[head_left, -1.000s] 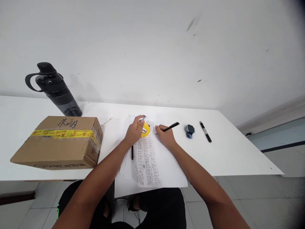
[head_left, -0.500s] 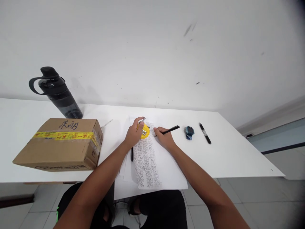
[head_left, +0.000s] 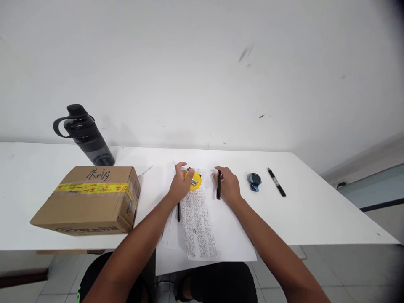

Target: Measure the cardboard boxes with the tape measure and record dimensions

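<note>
My left hand (head_left: pixel 182 182) is closed on a round yellow object (head_left: pixel 197 184) with a silver plate set in its face; its exact kind I cannot make out. It rests over the upper part of a white sheet of paper (head_left: pixel 232 235) covered in columns of dense dark handwriting. My right hand (head_left: pixel 229 184) grips a black pen (head_left: pixel 218 190) between thumb and fingers, above the sheet's right side. The pen points nearly straight toward me, off the handwriting. Beside my left wrist, a thin black stick-like thing (head_left: pixel 178 212) lies partly covered.
On the left stands a taped cardboard box (head_left: pixel 85 208), with a dark water bottle (head_left: pixel 91 141) behind it. To the right lie a blue watch (head_left: pixel 254 180) and a black marker (head_left: pixel 277 182). The white table (head_left: pixel 303 219) meets a wall at the back. Paper overhangs its front edge.
My right hand has lifted from the writing and the pen has swung from slanting right to lengthwise. My left fingers shifted slightly on the yellow object. The whole view moved a little.
</note>
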The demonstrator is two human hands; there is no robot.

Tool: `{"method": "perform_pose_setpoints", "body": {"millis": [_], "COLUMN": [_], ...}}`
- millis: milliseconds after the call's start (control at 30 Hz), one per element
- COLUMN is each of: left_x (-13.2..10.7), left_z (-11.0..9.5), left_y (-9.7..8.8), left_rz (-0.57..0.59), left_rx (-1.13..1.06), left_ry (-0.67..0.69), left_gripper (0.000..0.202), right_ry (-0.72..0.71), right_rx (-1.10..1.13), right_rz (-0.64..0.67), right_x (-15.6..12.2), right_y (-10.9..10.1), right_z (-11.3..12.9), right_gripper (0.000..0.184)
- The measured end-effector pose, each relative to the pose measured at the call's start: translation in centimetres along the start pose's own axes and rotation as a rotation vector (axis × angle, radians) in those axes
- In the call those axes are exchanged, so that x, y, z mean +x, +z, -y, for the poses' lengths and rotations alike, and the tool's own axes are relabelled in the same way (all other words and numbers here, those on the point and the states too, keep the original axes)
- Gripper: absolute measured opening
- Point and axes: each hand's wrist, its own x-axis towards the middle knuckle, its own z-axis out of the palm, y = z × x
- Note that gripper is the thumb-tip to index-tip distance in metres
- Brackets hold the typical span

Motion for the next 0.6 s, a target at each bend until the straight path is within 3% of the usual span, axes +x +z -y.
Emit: {"method": "perform_pose_setpoints", "body": {"millis": [167, 400, 600], "left_x": [0.0, 0.0, -0.2], "left_z": [0.0, 0.1, -0.2], "left_y": [-0.2, -0.2, -0.4], "left_rz": [0.012, -0.029, 0.027], "left_rx": [0.012, -0.016, 0.077], "left_ry": [-0.010, -0.042, -0.040], "left_gripper": [0.050, 0.044, 0.043], "right_ry": [0.090, 0.003, -0.016], "right_rx": [-0.235, -0.217, -0.207], "right_rz": [0.058, 0.062, 0.065], "right_x": [0.4, 0.1, 0.0], "right_y": [1.0, 1.6, 1.9], "right_z": [-1.1, -1.0, -1.3], "right_gripper": [0.049, 0.045, 0.043]}}
